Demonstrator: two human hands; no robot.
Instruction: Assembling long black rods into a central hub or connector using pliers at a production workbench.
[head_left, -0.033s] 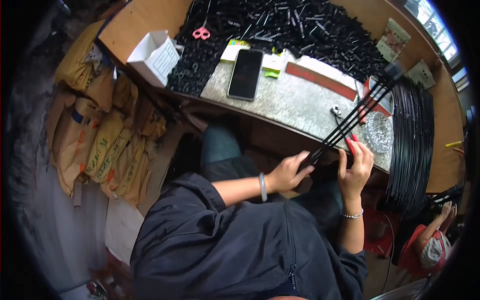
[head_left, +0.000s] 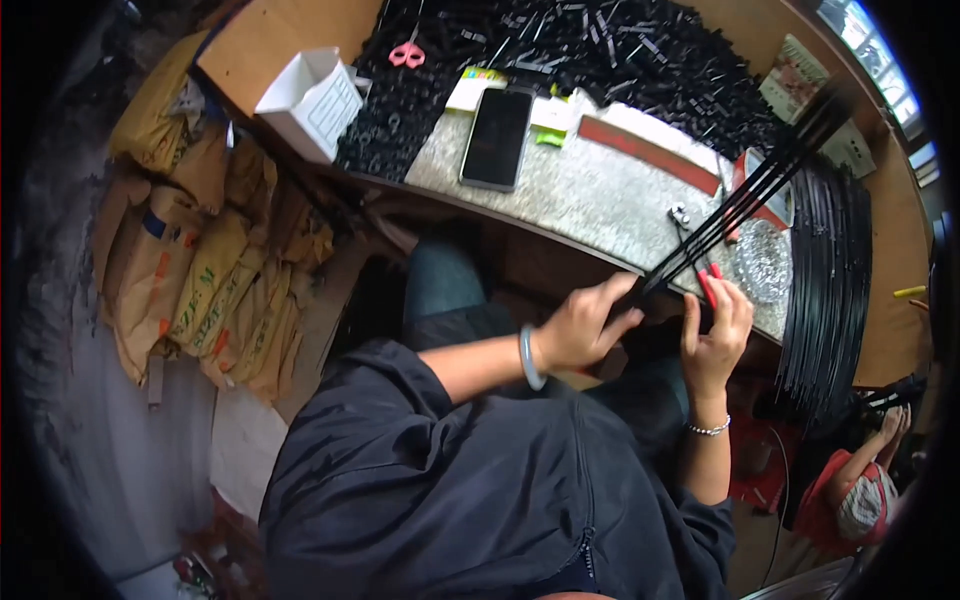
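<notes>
My left hand (head_left: pixel 590 328) is closed around the lower ends of several thin black rods (head_left: pixel 742 208), which slant up to the right across the tabletop, their far ends blurred. My right hand (head_left: pixel 718 342) has its fingers closed on the red handles of a pair of pliers (head_left: pixel 709 287) at the table's front edge. The rods partly cover the pliers, and a small metal head (head_left: pixel 680 213) on the other side of them seems to belong to the tool. To the right of the rods lies a clear, glittering glass dish (head_left: pixel 763 262).
A dark-screened phone (head_left: pixel 497 138) lies on the grey work surface (head_left: pixel 590 205). Behind it spreads a heap of small black parts (head_left: pixel 640 60) with pink scissors (head_left: pixel 407 54). A white box (head_left: pixel 310 105) stands left, a long rod bundle (head_left: pixel 828 270) right. Sacks (head_left: pixel 160 270) and another person (head_left: pixel 855 490) flank the table.
The rods have swung slightly up and to the right, and my left hand has turned a little with them. My right hand keeps its hold on the pliers.
</notes>
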